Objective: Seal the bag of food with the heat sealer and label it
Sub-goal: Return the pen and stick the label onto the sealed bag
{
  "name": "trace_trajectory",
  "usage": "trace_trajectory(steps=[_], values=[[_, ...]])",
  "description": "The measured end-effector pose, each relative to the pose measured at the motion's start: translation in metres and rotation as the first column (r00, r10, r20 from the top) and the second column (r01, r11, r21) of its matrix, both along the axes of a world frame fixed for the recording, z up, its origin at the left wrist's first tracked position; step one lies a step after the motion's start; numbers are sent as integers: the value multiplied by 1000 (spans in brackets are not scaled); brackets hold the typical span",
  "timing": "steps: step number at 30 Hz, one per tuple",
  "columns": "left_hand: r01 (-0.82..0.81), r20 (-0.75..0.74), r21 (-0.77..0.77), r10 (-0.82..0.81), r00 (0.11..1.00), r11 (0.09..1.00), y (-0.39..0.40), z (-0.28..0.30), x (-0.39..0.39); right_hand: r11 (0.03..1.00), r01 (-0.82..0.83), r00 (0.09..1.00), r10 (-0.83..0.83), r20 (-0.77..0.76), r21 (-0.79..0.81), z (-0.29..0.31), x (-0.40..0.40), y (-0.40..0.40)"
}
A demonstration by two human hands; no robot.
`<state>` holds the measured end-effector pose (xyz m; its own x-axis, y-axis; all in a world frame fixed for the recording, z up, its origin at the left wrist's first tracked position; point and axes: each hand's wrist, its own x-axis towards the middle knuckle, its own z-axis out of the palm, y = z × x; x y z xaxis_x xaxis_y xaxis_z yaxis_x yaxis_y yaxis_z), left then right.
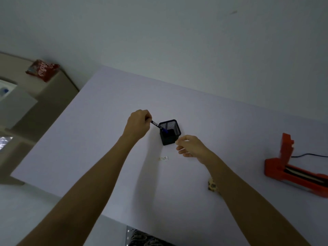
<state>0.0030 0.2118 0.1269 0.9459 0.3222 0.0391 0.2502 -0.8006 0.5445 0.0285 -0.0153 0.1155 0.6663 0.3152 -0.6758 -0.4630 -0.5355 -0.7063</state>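
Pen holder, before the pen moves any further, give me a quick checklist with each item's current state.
1. Left hand grips pen: ok.
2. Pen tip inside black mesh holder: ok.
3. Holder upright on table: ok.
4. Right hand steadying the holder: not ok, beside it, contact unclear.
5. Label slip flat on table: ok.
6. Heat sealer lid raised: ok.
7. Food bag in place: cannot tell.

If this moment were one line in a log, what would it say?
left hand: holds pen at pen cup | right hand: beside cup, empty | label: on table | heat sealer: right, untouched
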Motion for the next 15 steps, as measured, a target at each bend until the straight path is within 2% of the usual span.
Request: trace_trajectory(steps=[5, 9, 11, 15], values=[[60, -52, -75, -64, 997, 995, -14, -8, 8, 1000, -3, 1000, 3, 8, 0, 1, 3, 4], [54, -36, -150, -60, 998, 987, -26, -15, 10, 1000, -6, 1000, 7, 21, -11, 1, 5, 5], [3, 5, -155, -2, 1000, 988, -29, -17, 5, 1000, -7, 1000, 7, 29, -12, -2, 5, 6], [-200, 95, -226, 226, 969, 953, -29, -35, -19, 996, -59, 993, 65, 99, -59, -22, 1, 11]])
